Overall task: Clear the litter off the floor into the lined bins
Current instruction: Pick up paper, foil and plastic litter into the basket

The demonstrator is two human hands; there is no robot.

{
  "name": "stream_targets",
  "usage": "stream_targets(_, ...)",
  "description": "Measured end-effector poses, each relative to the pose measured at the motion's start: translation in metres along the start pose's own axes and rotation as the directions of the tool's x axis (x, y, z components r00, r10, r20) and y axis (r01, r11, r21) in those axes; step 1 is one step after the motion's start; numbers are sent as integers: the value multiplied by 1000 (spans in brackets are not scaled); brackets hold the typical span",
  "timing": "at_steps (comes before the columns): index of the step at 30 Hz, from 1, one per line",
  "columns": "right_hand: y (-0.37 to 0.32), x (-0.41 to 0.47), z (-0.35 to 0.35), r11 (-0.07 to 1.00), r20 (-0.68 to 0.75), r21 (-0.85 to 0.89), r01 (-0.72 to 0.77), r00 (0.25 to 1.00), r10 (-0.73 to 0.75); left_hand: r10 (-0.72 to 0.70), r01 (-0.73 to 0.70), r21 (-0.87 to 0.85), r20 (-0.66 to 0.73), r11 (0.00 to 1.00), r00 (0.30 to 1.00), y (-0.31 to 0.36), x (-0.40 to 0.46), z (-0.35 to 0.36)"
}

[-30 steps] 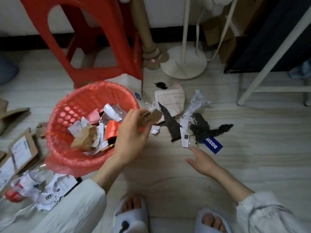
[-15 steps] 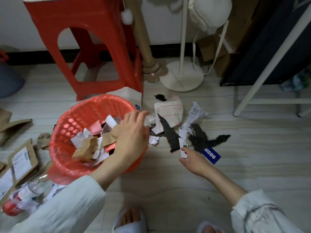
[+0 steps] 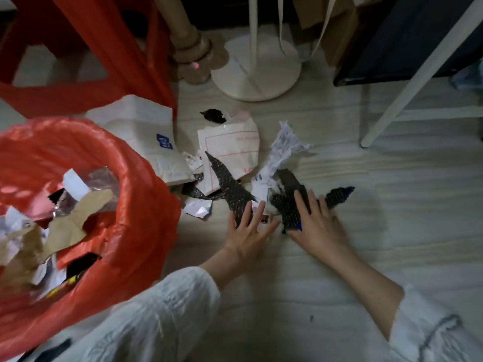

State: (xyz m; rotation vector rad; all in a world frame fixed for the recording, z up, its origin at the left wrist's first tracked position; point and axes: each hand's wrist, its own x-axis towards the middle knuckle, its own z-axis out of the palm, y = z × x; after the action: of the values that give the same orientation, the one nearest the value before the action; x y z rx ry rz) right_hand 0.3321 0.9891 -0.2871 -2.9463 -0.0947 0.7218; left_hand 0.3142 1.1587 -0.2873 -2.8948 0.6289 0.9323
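Leftmost, a red-lined bin (image 3: pixel 125 205) is seen, already loaded with brown paper, white scraps and foil. Just beside its right rim, a white paper bag (image 3: pixel 146 137) is laid flat on the pale floor (image 3: pixel 392 231). Further right, the litter pile (image 3: pixel 235 163) is spread: torn white sheets and black glittery strips. The left hand (image 3: pixel 248 228) is pressed flat on a black strip (image 3: pixel 230 189), fingers spread and straight. The right hand (image 3: pixel 318 226) is laid, fingers extended, over another black glittery piece (image 3: pixel 337 197), nothing being gripped.
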Motion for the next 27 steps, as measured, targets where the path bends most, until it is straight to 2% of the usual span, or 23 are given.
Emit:
stream_targets(2, -2, 7, 3, 999, 69, -29, 45, 997, -43, -15, 15, 9, 63, 1000, 998, -14, 4, 1)
stream_targets(5, 0, 12, 10, 997, 133, -66, 39, 991, -30, -42, 44, -17, 95, 999, 995, -32, 3, -2)
stream_targets(8, 1, 0, 20, 991, 33, -122, 54, 998, -50, 77, -71, 38, -186, 997, 980, -31, -12, 19)
stream_targets(10, 2, -11, 28, 986, -70, -150, 76, 994, -87, 130, -102, 133, -225, 986, 966, -29, -27, 40)
stream_targets(15, 4, -42, 55, 976, -43, -210, 61, 996, -72, 272, -202, 236, -314, 950, 909, -28, -53, 58)
stream_targets(18, 5, -57, 62, 964, -66, -234, 122, 988, -141, 310, -216, 299, -318, 930, 896, -31, -53, 51)
stream_targets(20, 7, -65, 53, 983, -114, -145, 110, 985, -127, 292, -222, 262, -269, 939, 918, -30, -53, 47)
stream_targets(22, 8, -66, 40, 994, -165, 80, 79, 984, -65, 237, -193, 207, -213, 959, 948, -23, -60, 31)
stream_targets(25, 11, -73, 21, 960, -102, 277, -32, 993, 62, 104, -104, 9, -126, 995, 987, -18, -71, 14)
stream_targets(27, 4, -81, 1, 924, -142, 380, -33, 985, 94, 43, -53, -113, -87, 992, 995, -18, -79, -3)
